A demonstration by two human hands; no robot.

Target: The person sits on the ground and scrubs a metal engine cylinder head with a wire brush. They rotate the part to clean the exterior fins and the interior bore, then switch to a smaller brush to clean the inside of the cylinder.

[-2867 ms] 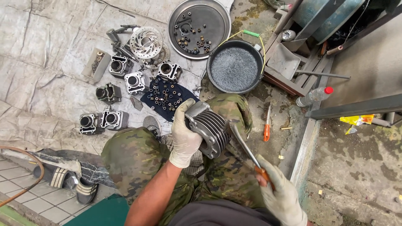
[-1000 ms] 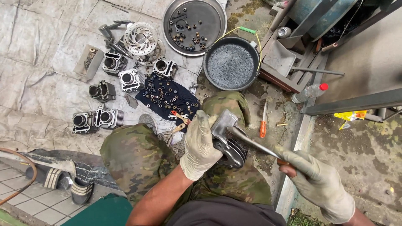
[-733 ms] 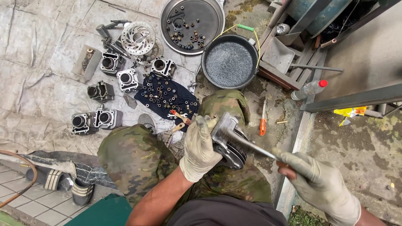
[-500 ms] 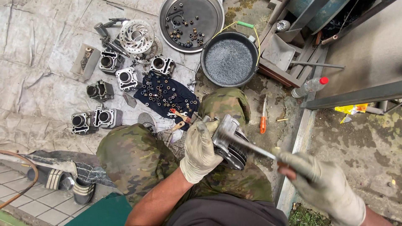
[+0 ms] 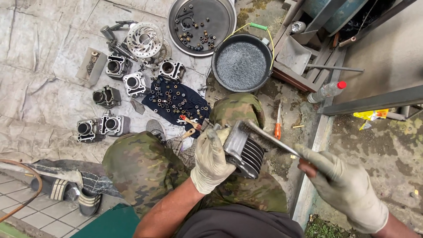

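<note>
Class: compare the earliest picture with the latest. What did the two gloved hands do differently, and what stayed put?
The right hand lifted its wire brush from beside the finned cylinder onto its top. The left hand kept gripping it, turned. Parts on the tarp stayed.

Both gloves, on the left hand [image 5: 212, 159] and the right hand [image 5: 341, 185], were pale grey-white with dark smudges. The finned cylinder [image 5: 245, 150] was dull silver with black fins. The trousers [image 5: 145, 165] bore a green-and-brown camouflage pattern. The cloth [image 5: 176, 101] was dark navy, the screwdriver handle [image 5: 277, 130] orange, the bottle cap [image 5: 341, 84] red, and the round pan [image 5: 241, 64] black, holding speckled grey grit.
</note>
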